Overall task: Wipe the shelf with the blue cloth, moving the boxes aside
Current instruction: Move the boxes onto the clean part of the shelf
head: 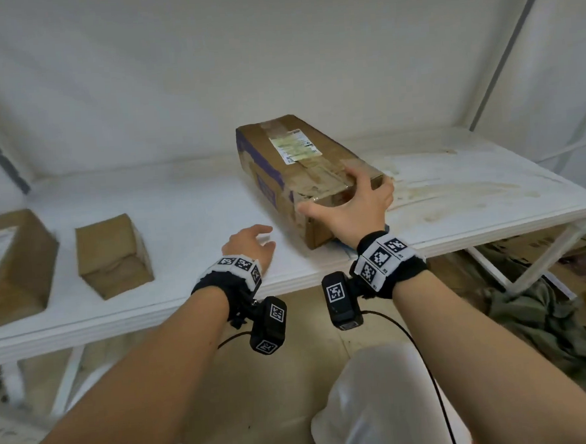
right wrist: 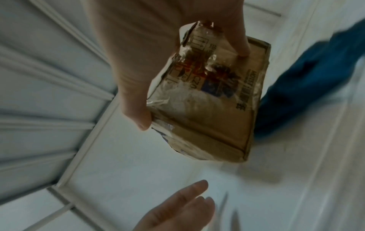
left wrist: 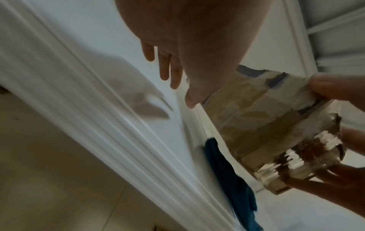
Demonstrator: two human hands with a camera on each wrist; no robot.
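A long, worn cardboard box (head: 298,159) with a white label lies on the white shelf (head: 194,207). My right hand (head: 334,193) grips its near end, thumb on the left side and fingers over the top. In the right wrist view that end of the box (right wrist: 207,109) looks raised a little off the shelf. The blue cloth (head: 341,245) peeks out under the box's near corner, and it shows more fully beside the box as the cloth (right wrist: 308,87) and from the left wrist (left wrist: 227,179). My left hand (head: 261,239) hovers open just left of the box and holds nothing.
Two more cardboard boxes stand at the shelf's left: a small one (head: 113,255) and a larger labelled one (head: 9,266). The shelf's right part carries brown stains (head: 454,191). Under it at the right lie green fabric (head: 548,329) and flattened cardboard.
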